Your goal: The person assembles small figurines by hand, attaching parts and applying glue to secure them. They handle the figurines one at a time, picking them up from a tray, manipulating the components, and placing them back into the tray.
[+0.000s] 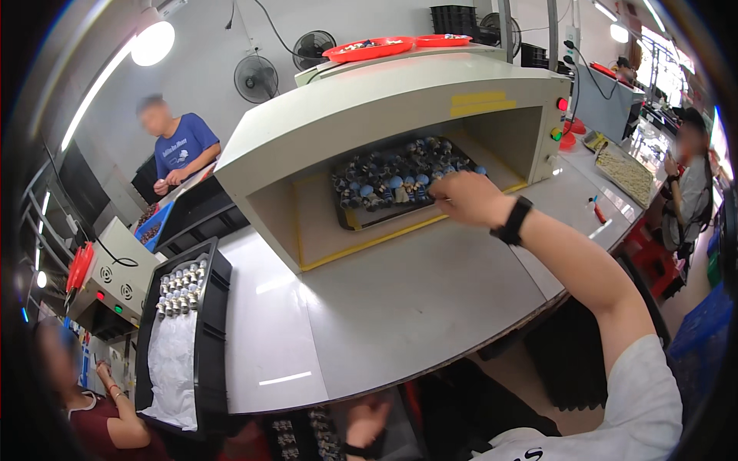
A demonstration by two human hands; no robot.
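Note:
My right hand (470, 198) reaches into the open front of a white metal box (369, 104). Its fingers are pinched at the near right part of a dark tray (352, 220), over the small figures; what they grip, if anything, is hidden. Many little figures with blue and dark tops (396, 183) crowd that tray. Low in the picture, below the table edge, my left hand (367, 421) is smeared by motion, so its fingers cannot be read. Rows of small figures (323, 432) lie in a dark container beside it.
On the table's left stands a black crate (219, 307) with white sheeting (171, 361) and rows of small figures (183, 288). Red plates (369, 49) rest on the box. A tray of pale pieces (624, 175) and a red-handled tool (598, 211) lie right. Other people work nearby.

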